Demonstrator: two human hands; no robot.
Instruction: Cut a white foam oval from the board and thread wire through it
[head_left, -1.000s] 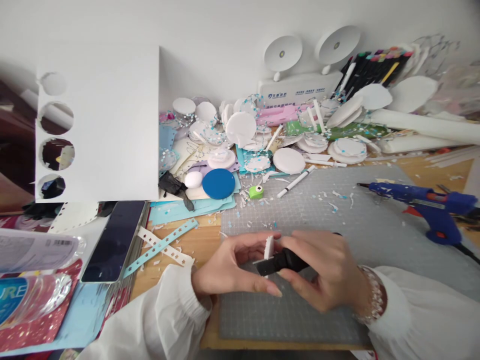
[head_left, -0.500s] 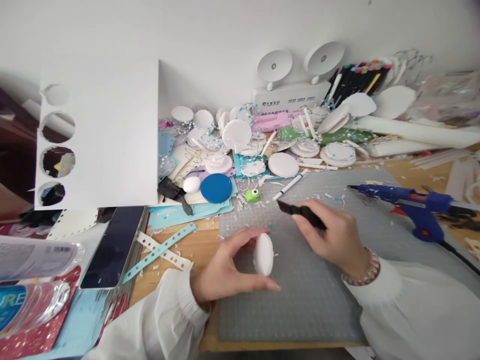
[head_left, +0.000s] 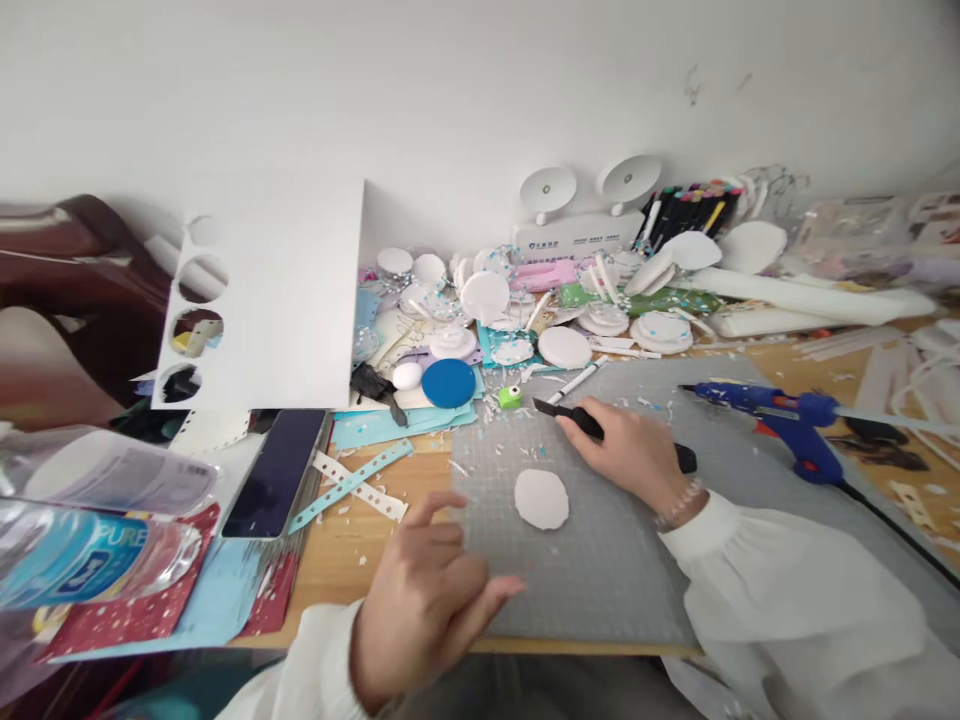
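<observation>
A white foam disc (head_left: 541,499) with an uneven edge lies flat on the grey cutting mat (head_left: 600,590). To its left and nearer to me, my left hand (head_left: 439,585) hovers over the desk edge, fingers apart and partly curled, holding nothing. My right hand (head_left: 630,450) is closed around a black utility knife (head_left: 589,420), its blade out and pointing left above the mat. Just beyond the blade are a small green paper punch (head_left: 511,397) and a white pen (head_left: 577,381). Scraps of white foam are scattered around them.
A blue glue gun (head_left: 787,410) lies on the right with its cord trailing. White discs and blue beaded sprigs crowd the back, beside a round blue lid (head_left: 448,383). On the left are a phone (head_left: 276,474), a water bottle (head_left: 97,555) and a white board with holes (head_left: 292,300).
My left hand has let go of the white foam disc and drawn back toward me. The disc, upright before, now lies flat. My right hand still grips the knife. The view has shifted.
</observation>
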